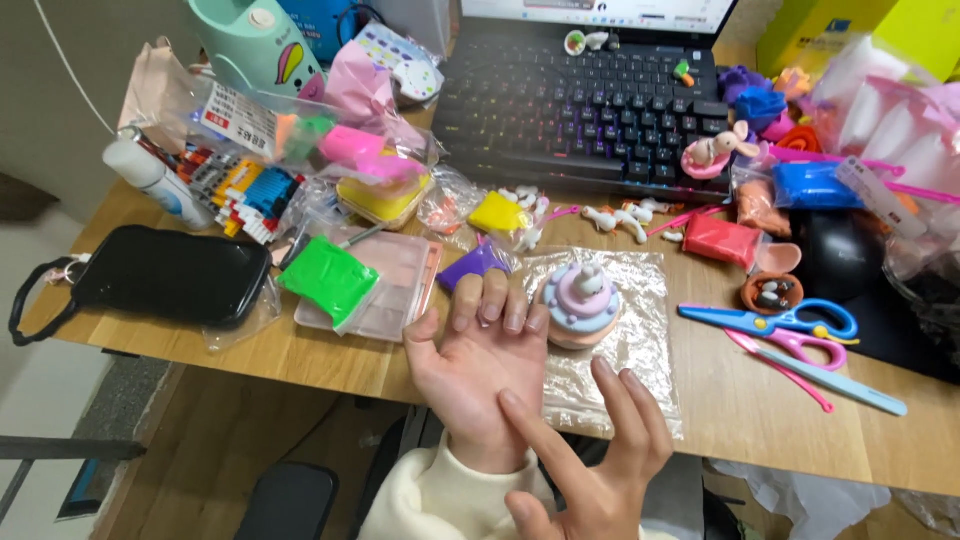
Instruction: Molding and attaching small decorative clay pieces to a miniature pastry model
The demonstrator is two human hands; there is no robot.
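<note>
My left hand [478,368] is held palm up over the table's front edge, fingers curled slightly, nothing visible in it. My right hand [598,450] lies across it, its index fingertip pressing on the left palm, fingers spread. Just beyond the left fingertips stands a small clay cake [581,303] in pink, purple and blue, on a clear plastic sheet [640,345]. A purple clay packet [470,264] lies left of the cake.
Green clay packet [330,278] on a pink tray [400,290], black pouch [160,275] at left. Blue scissors [790,322] and pink and blue plastic tools [840,385] at right. Red clay [722,240], yellow clay [497,212], keyboard [590,110], many bagged clay packs around.
</note>
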